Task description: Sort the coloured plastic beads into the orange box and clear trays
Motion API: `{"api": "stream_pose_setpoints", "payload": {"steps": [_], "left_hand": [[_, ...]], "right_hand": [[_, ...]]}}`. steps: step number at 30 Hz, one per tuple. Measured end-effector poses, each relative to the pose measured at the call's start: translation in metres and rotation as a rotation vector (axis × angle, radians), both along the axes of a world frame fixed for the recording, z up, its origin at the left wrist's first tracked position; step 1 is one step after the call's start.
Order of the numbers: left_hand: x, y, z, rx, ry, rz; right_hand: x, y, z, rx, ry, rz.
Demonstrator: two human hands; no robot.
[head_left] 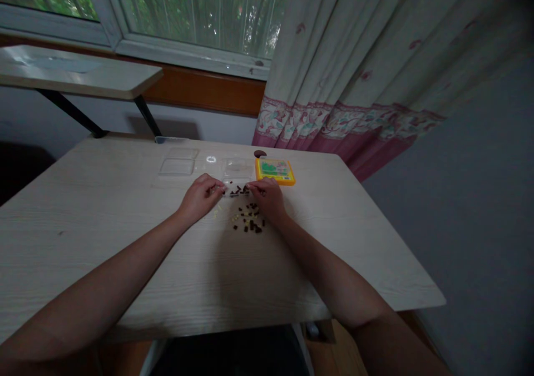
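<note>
both hands rested on the pale wooden table [104,214], fingertips turned in toward each other over a short line of tiny dark pieces [236,190]. the left hand [201,197] was curled, thumb and forefinger drawn together at one end of that line. the right hand [269,197] was bent the same way at the other end. the bits were too small for me to tell whether either hand actually gripped one or only touched it.

just nearer the person lay a loose scatter of brown and cream bits [249,220], close against the right wrist. beyond the fingers sat a yellow box [275,171], two clear plastic trays [177,162] to its left, and a small dark round thing [260,153] behind it.

to my eye the work was fine fingertip handling. it would go best with wrists planted on the wood, one piece pinched at a time, and light pressure. the right forearm needed to stay lifted off the scatter, or a sweep would send bits toward the table edge.
</note>
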State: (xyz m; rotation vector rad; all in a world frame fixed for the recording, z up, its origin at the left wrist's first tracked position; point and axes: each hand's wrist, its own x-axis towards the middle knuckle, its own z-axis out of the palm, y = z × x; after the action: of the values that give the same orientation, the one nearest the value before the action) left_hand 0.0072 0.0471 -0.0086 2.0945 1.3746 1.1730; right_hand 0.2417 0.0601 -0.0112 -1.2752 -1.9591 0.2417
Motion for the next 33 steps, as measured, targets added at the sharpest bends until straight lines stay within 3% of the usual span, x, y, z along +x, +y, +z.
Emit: {"api": "stream_pose_setpoints", "payload": {"steps": [6, 10, 13, 18, 25, 33], "left_hand": [[-0.001, -0.005, 0.006, 0.047, 0.050, -0.068], [0.001, -0.012, 0.012, 0.150, 0.267, -0.257], [0.005, -0.016, 0.013, 0.182, 0.430, -0.330], [0.010, -0.018, 0.011, 0.190, 0.536, -0.352], [0.009, -0.018, 0.012, 0.170, 0.527, -0.319], [0.009, -0.018, 0.013, 0.176, 0.522, -0.301]], "right_hand": [[-0.002, 0.002, 0.000, 0.028, 0.070, -0.011], [-0.002, 0.001, 0.001, 0.028, 0.082, 0.006], [-0.002, 0.000, 0.002, 0.018, 0.088, 0.005], [-0.002, -0.001, 0.001, 0.011, 0.081, 0.005], [0.006, -0.005, 0.006, 0.010, 0.038, 0.067], [0.023, -0.015, 0.027, -0.046, -0.361, 0.225]]}}
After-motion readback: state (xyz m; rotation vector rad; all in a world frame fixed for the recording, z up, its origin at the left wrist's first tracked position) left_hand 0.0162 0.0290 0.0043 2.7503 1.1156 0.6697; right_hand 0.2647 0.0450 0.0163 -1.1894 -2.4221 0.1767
